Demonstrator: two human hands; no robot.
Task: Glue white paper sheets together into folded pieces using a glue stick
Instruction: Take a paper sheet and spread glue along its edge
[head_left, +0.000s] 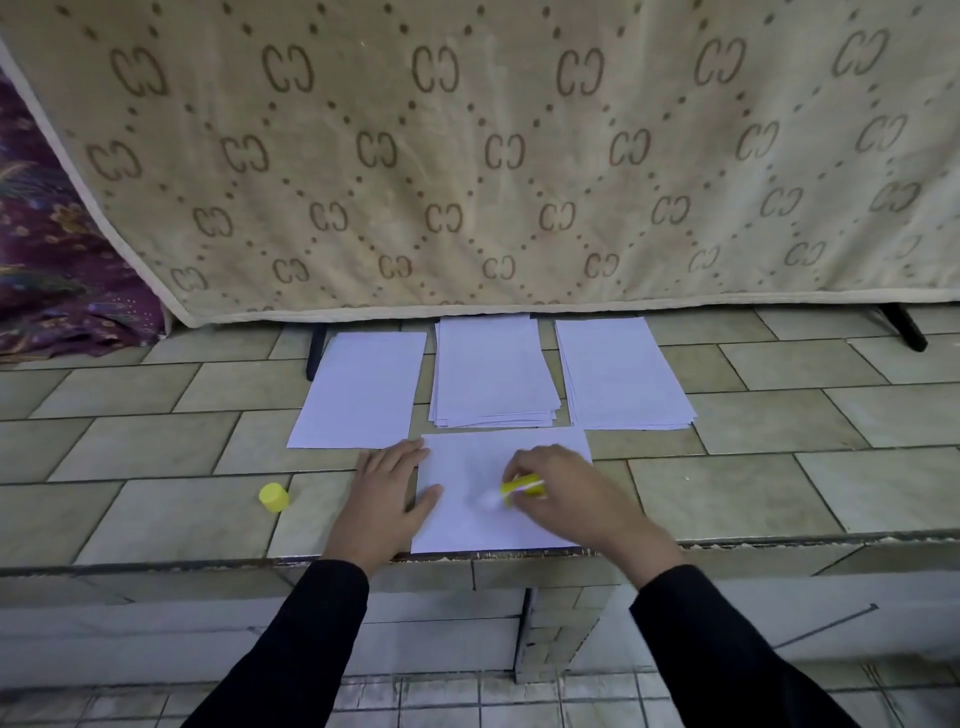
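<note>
Glue stick, yellow and uncapped, is grasped in the right hand. The fingers curl over its barrel and hold it nearly level. Its pale tip points left and looks blurred where it meets the white sheet near the sheet's middle.

We see that sheet lying flat directly in front of us. Its near edge sits at the lip of the tiled surface.

The left hand is released and flat, palm down. Its straight fingers rest on the tiles just beside the sheet's left edge, and its thumb reaches onto the paper. Both arms wear black sleeves.

To the left of that hand, apart from it, a yellow cap stands on the tiles.

Beyond the sheet we find three lots of white paper in a row:
- The left paper looks like a single sheet.
- The middle stack is slightly fanned, and its near edge comes just up to the far edge of the white sheet.
- The right stack is also layered.

Behind the row hangs a beige cloth printed with repeated paired letters and dotted diamonds. Purple floral fabric shows at the far left. Two dark legs show below the hem of the beige cloth.
</note>
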